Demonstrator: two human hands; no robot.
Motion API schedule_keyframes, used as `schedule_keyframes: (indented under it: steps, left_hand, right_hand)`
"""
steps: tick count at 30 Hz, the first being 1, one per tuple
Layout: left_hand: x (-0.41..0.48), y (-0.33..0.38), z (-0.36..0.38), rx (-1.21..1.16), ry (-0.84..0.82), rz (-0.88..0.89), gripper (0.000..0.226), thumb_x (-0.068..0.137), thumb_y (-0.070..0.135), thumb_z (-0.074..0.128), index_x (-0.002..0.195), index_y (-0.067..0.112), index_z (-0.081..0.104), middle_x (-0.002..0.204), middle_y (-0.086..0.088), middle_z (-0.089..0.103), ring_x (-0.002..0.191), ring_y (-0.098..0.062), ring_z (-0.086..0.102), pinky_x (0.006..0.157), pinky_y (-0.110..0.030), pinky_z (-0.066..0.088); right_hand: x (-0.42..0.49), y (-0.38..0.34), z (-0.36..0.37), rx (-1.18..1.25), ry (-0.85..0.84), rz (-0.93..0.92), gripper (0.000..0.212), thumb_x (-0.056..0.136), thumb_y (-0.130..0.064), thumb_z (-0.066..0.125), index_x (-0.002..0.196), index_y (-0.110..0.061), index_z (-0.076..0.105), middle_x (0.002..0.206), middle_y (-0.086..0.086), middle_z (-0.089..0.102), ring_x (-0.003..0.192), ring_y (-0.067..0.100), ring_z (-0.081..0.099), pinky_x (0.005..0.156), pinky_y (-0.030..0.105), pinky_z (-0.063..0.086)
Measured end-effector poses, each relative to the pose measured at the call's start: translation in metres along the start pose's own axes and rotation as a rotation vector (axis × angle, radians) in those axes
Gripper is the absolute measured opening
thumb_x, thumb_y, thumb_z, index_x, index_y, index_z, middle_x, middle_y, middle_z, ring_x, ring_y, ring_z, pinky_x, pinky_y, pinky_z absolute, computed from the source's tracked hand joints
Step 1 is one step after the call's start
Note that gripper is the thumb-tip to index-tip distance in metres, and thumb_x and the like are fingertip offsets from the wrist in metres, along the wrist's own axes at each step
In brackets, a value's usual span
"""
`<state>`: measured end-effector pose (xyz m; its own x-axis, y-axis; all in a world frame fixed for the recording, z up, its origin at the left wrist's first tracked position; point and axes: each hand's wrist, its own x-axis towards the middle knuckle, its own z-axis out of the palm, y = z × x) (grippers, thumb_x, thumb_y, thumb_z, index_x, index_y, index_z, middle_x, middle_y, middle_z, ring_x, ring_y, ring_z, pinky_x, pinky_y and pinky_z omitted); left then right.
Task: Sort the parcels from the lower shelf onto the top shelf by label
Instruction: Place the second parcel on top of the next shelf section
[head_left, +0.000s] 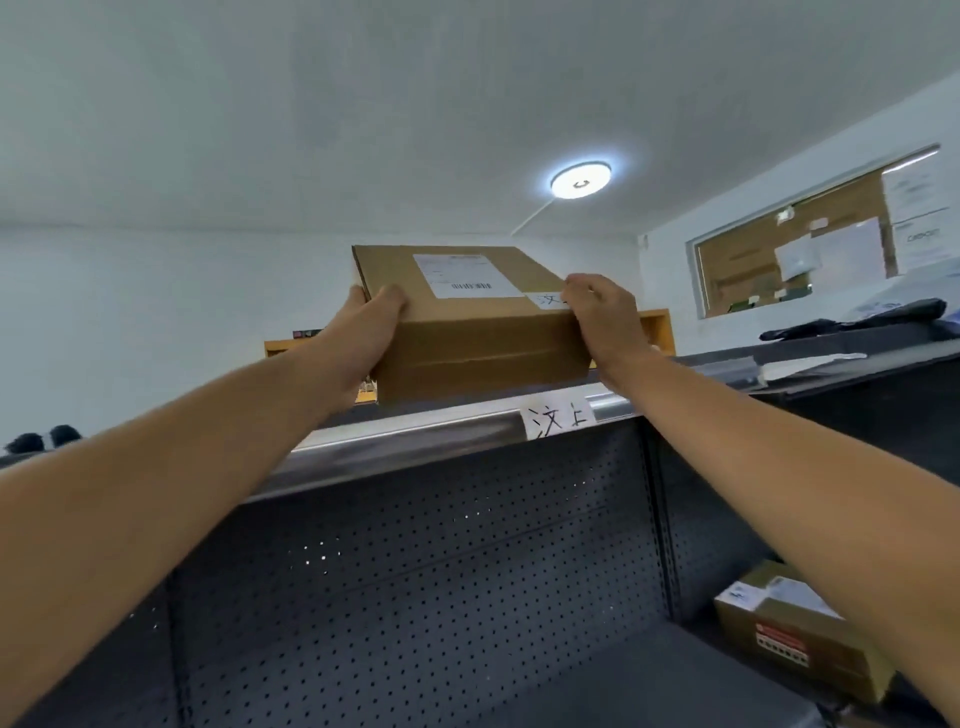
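A flat brown cardboard parcel (478, 338) with a white shipping label and a handwritten white tag is raised at the top shelf's front edge (415, 441). My left hand (363, 332) grips its left side. My right hand (605, 317) grips its right corner, covering part of the handwritten tag. The parcel's lower edge sits at or just above the shelf rim; I cannot tell whether it touches. A white handwritten shelf label (558, 417) is stuck to the rim right below the parcel. Another brown parcel (800, 631) with a red sticker lies on the lower shelf at the right.
Black bagged parcels (852, 325) lie on the top shelf at the far right. A dark perforated back panel (415, 561) spans the space beneath the top shelf. A dark object (41, 439) sits at the far left. An orange shelf unit (655, 327) stands behind.
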<state>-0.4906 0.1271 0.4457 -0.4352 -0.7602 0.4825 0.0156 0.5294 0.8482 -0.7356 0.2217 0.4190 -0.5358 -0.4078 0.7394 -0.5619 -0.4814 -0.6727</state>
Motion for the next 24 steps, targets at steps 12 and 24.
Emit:
schedule_keyframes:
  steps: [12, 24]
  left_hand:
    - [0.068, -0.04, 0.01, 0.12, -0.126, -0.228, 0.028, 0.112, 0.032, 0.049, 0.093, 0.012, 0.057, 0.094, -0.01, 0.049, 0.081, -0.024, 0.053, 0.085, -0.041, 0.061]
    - [0.085, -0.05, 0.027, 0.183, 0.033, -0.196, 0.024, 0.112, 0.02, 0.038, 0.1, 0.006, 0.052, 0.097, -0.013, 0.057, 0.106, -0.037, 0.065, 0.102, -0.054, 0.058]
  right_hand:
    - [0.07, 0.044, 0.013, -0.11, -0.065, 0.267, 0.027, 0.087, -0.022, 0.059, 0.067, -0.02, 0.04, 0.072, 0.007, 0.032, 0.074, 0.024, 0.036, 0.069, 0.038, 0.03]
    - [0.067, 0.07, 0.016, -0.385, -0.069, 0.158, 0.03, 0.102, -0.033, 0.044, 0.086, -0.012, 0.059, 0.079, 0.009, 0.048, 0.073, 0.023, 0.045, 0.066, 0.035, 0.032]
